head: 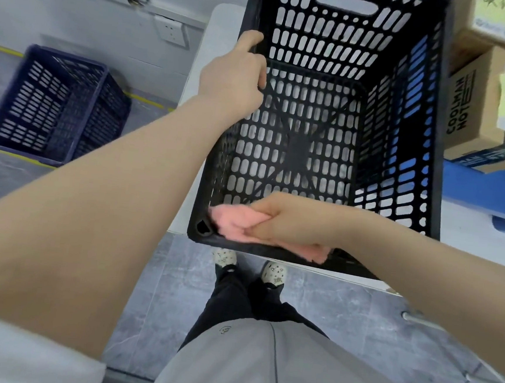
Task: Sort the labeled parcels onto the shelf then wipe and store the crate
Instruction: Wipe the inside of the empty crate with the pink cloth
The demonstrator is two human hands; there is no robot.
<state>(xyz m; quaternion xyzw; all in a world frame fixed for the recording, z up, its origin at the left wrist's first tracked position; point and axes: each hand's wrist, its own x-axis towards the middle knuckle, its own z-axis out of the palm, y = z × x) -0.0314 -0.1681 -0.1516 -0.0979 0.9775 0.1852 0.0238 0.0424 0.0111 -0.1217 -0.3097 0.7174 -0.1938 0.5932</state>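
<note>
Head view, the only one: the black crate (335, 36) is seen dead centre, parked on the white surface (219, 32), and nothing is left inside it. Labeled parcels (478, 113) are stacked on the blue shelf (483, 187) at the upper right, so the sorting looks done. Wiping seems to be the step in hand. The crate's left rim is gripped by the left hand (237, 71), and a pink cloth (230, 217) is held bunched in the right hand (276, 221) and pressed on the near rim at lower centre. Storing is not yet done. A blue crate (57, 107) is sat on the floor at the left. The shelf is just beside the crate, which could get in the way when it's lifted.
</note>
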